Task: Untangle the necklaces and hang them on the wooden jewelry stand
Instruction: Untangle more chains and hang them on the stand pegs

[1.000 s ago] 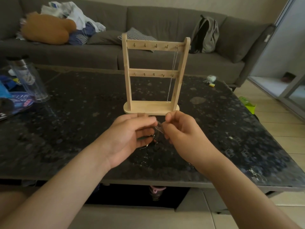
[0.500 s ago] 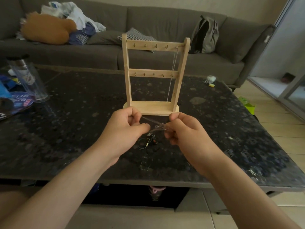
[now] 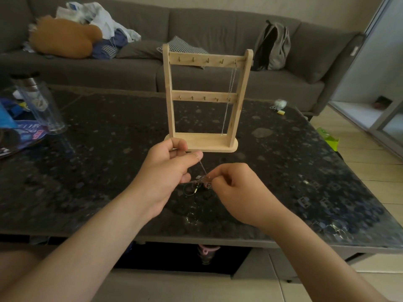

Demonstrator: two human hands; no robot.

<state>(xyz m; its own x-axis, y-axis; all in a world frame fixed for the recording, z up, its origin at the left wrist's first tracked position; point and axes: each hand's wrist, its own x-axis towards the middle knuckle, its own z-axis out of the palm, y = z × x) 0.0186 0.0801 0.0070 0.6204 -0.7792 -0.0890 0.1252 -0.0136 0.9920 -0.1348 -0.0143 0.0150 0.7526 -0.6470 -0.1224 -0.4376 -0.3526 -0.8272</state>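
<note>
1. Nearest the camera, over the front half of the table [image 3: 87, 171], the two hands work close together without touching, each with its fingers curled.
2. Higher of the two, the left hand [image 3: 168, 168] pinches a thin chain [image 3: 202, 167] between thumb and forefinger, just in front of the base of the stand [image 3: 202, 146].
3. Lower and to the right, the right hand [image 3: 237, 188] pinches the tangle [image 3: 199, 183] at its fingertips. The chain slants taut from the left thumb down to it.
4. Dark loops of the tangle hang between the hands, low over the table; I cannot tell whether they touch it.
5. Behind the hands the stand is upright on the table, with one necklace [image 3: 227, 105] hanging from the rightmost top peg, beside the right post.
6. Farther left on the table stands a clear bottle [image 3: 39, 105]. At the back, a backpack [image 3: 272, 46] rests on a sofa [image 3: 218, 25].
</note>
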